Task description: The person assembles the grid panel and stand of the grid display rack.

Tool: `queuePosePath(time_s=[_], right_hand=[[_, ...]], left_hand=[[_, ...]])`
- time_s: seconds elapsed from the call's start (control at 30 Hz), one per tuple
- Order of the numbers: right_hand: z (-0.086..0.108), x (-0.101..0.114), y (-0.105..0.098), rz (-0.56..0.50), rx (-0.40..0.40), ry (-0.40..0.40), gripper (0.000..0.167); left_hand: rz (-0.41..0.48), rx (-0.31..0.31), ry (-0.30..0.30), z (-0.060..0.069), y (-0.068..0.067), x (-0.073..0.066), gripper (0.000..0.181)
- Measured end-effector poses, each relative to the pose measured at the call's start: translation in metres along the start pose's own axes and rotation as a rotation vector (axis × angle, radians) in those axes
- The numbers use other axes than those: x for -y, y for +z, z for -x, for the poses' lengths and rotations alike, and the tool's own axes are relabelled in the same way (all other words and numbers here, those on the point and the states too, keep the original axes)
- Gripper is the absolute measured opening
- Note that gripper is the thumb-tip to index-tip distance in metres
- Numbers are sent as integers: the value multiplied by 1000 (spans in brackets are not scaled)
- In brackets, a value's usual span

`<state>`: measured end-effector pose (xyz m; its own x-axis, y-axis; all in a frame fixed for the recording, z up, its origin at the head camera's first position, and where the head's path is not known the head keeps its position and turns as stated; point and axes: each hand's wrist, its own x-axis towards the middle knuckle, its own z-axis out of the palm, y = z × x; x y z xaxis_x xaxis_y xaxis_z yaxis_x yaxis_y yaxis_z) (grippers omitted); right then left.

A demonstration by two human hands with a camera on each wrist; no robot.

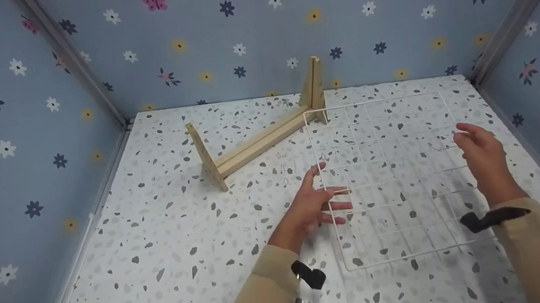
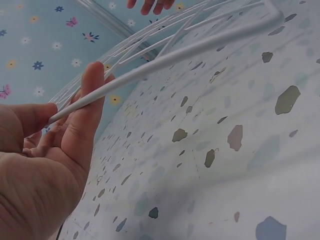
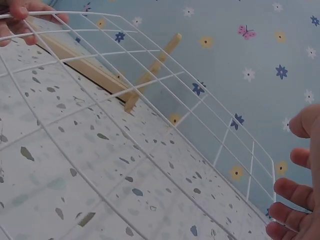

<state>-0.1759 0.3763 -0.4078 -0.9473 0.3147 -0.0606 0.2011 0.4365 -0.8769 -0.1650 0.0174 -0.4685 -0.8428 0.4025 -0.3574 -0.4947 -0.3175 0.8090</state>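
Note:
A white wire grid [image 1: 387, 182] is held tilted over the speckled table. My left hand [image 1: 313, 207] pinches its left edge wire between thumb and fingers, with the other fingers spread beneath the mesh. In the left wrist view, the hand [image 2: 60, 135] holds the thick rim wire of the grid [image 2: 165, 59]. At the grid's right edge is my right hand [image 1: 489, 163], its fingers loosely bent. The right wrist view has this hand [image 3: 297, 185] open beside the edge of the grid [image 3: 145, 162]; whether a fingertip touches the wire I cannot tell.
Behind the grid to the left, a wooden frame [image 1: 264, 142] stands on the table [image 1: 159, 243], with two uprights joined by a crossbar. Its right upright is close to the grid's top left corner. Flower-patterned panels [image 1: 257, 32] enclose the back and sides.

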Motion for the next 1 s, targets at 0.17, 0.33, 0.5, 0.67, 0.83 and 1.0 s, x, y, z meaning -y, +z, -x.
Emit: queuePosePath(time_s=[0.17,0.33,0.5,0.67,0.83,1.0], right_hand=[[4,10,9,-16,28,-61,60],[7,19,19,24,42,-73,60],[12,24,27,26,86,-106,71],[16,27,37,-18,95,-119,82],[22,27,48,-23,98,-169,86],[24,27,56,-25,102,-202,90]], left_hand=[[-5,12,7,0,1,-2,68],[-9,12,5,0,1,-3,66],[-9,17,16,0,2,-4,68],[18,18,31,0,2,-4,68],[-8,23,58,-1,1,-8,68],[-70,40,116,0,1,-12,68]])
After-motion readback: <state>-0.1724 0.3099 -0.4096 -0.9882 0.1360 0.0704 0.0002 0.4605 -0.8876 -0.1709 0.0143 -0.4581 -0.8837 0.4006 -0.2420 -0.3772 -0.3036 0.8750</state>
